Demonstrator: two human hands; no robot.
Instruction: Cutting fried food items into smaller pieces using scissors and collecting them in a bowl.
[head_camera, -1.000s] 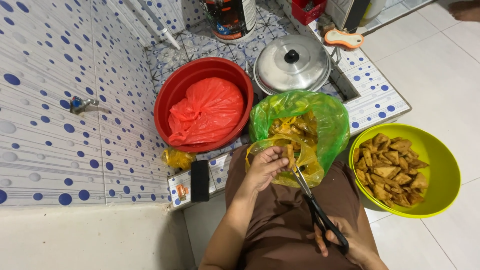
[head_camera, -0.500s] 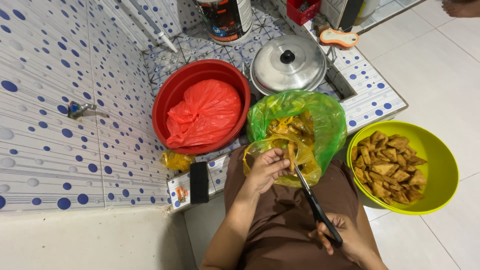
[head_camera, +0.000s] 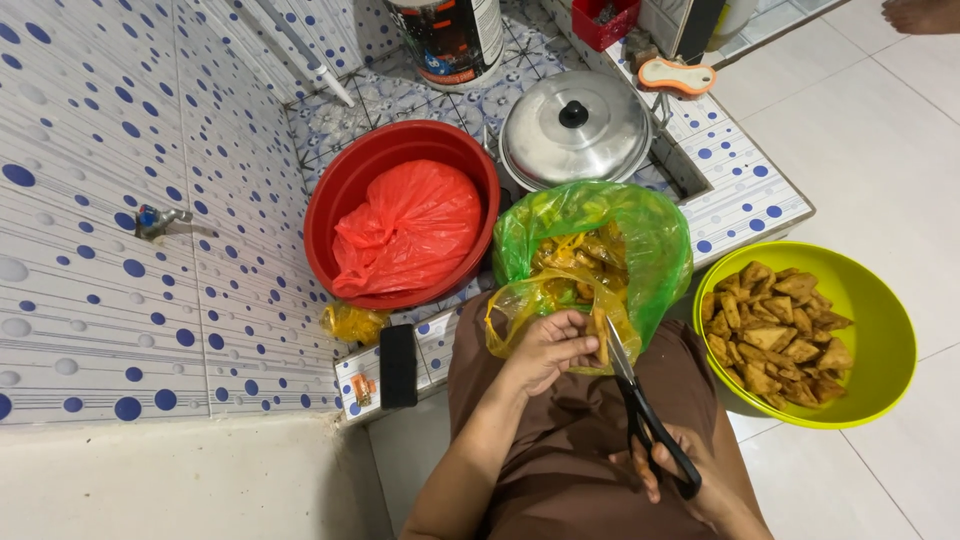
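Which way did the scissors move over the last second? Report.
No real move: the scissors stay tip-up at the green bag's near edge, beside the lime bowl.

Bare white floor (head_camera: 860, 130) lies open to the right, past the green bowl (head_camera: 880, 330), which sits just beside the person's right knee. Ahead, the tiled surface (head_camera: 730, 190) is crowded: the red basin (head_camera: 340, 190), the pot lid (head_camera: 575, 130) and the green bag (head_camera: 650, 230) stand close together, with only narrow gaps between them. The dotted wall (head_camera: 110, 250) closes off the left. The scissors (head_camera: 640, 410) cross the lap between the left hand (head_camera: 545, 350) and right hand (head_camera: 690, 480).
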